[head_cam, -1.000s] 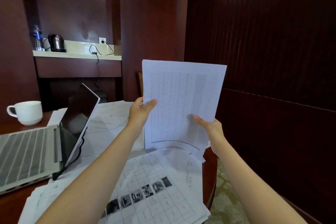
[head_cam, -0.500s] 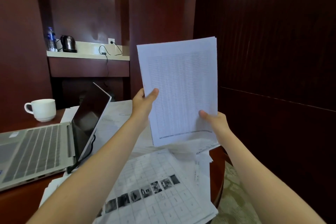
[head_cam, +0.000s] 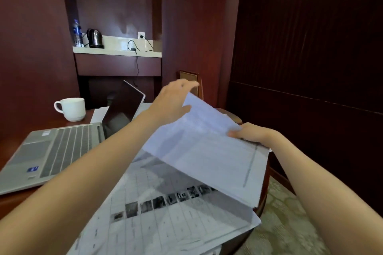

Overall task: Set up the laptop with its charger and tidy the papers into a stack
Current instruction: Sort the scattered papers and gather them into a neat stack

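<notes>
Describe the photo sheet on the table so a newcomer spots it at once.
Start at the open grey laptop on the table. Right of it papers lie spread, partly under the lifted bundle. The sheet nearest the camera is the one: only it carries a slanting row of dark photos.
</notes>
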Demonstrator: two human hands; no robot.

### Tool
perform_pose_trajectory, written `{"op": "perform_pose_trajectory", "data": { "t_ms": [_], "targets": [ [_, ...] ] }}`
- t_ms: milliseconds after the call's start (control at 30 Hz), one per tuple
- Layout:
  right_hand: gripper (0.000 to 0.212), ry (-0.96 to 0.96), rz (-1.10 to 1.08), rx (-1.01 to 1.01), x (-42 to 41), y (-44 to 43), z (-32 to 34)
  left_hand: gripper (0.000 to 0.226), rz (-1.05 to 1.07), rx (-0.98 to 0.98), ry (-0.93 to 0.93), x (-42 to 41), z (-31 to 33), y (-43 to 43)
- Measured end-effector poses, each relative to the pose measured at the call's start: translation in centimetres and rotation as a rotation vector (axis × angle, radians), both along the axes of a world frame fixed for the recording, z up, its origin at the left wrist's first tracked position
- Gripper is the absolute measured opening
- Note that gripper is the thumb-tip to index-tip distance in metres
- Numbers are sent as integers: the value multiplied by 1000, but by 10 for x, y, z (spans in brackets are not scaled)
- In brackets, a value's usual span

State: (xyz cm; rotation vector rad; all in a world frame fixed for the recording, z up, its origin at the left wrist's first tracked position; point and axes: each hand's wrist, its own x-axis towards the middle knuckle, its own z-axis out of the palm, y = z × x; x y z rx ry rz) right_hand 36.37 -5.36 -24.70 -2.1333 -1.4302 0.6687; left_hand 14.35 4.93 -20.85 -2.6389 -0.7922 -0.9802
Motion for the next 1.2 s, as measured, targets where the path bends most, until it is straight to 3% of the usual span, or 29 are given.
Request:
{"op": "perform_pose_trajectory", "data": {
  "t_ms": [167, 300, 433, 733, 833, 1033, 1200],
  "targets": [
    [55, -51, 133, -89, -21, 0, 2, 46, 67, -56, 478, 13, -11, -7],
    [48, -99, 225, -171, -26, 2, 1, 24, -30, -405, 507, 15, -14, -16],
    [12, -125, 311, -160, -26, 4, -3, 39, 75, -554, 657, 4, -23, -7],
    [10, 5, 195, -11, -20, 16, -26, 18, 279, -907, 828, -33, -53, 9],
    [12, 32, 195, 82, -31, 24, -32, 43, 392, -981, 916, -34, -52, 6],
    [9, 109, 154, 63, -37, 33, -44, 49, 503, -930, 998, -31, -55, 9],
    [11, 202, 116, 29, -35, 31, -48, 25, 547, -634, 1132, -23, -50, 0]
  ]
}}
